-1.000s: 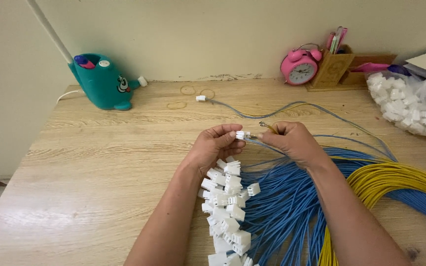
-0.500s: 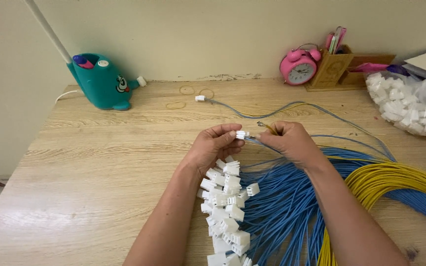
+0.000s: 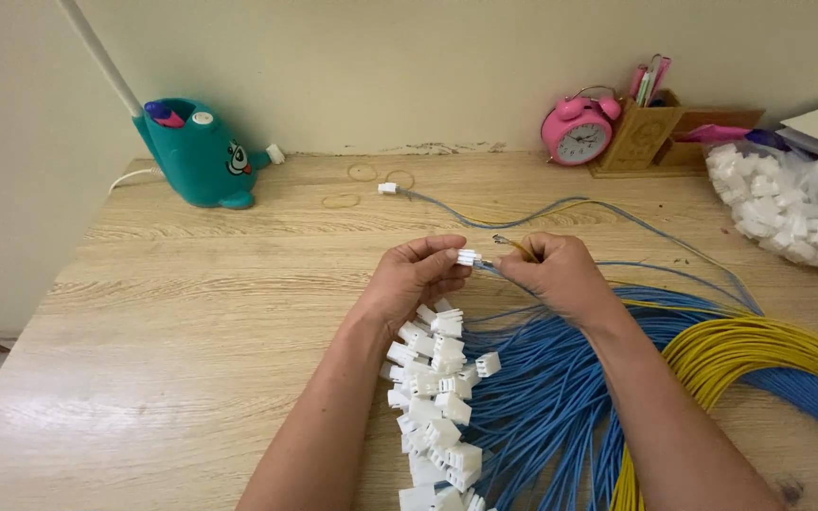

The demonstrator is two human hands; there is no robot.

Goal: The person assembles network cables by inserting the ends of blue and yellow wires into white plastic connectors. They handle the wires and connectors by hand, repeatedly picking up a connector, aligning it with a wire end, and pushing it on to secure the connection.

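- Left hand [image 3: 416, 279] pinching a small white connector [image 3: 468, 256] between thumb and fingertips, held just above the counter [image 3: 191, 312] near its middle.
- Right hand [image 3: 553, 274] closed on a thin blue wire [image 3: 490, 268], its end meeting the connector; a yellow wire end curling up beside the fingers.
- Below the left hand, a heap of white connectors [image 3: 437, 397] already fitted to a fan of blue wires [image 3: 542, 407], running down to the near edge.
- To the right, a bundle of yellow wires [image 3: 759, 345] arcing across the blue ones, touching them.
- At the far right edge, a clear plastic bag of loose white connectors [image 3: 788, 203], crumpled, resting on the counter.
- Against the back wall: a pink round alarm clock [image 3: 577, 132], just beside a brown wooden pen holder [image 3: 650, 132] with pink pens.
- Far left against the wall: a teal cartoon-faced lamp base [image 3: 196, 151] with a white stem rising off frame and a white cord trailing left.
- Between lamp base and clock, three rubber bands [image 3: 364, 173] lying flat, near one lone finished wire with a white connector [image 3: 387, 188].
- Left half of the counter: bare wood grain, open from lamp base to near edge; left edge dropping away beside the wall.
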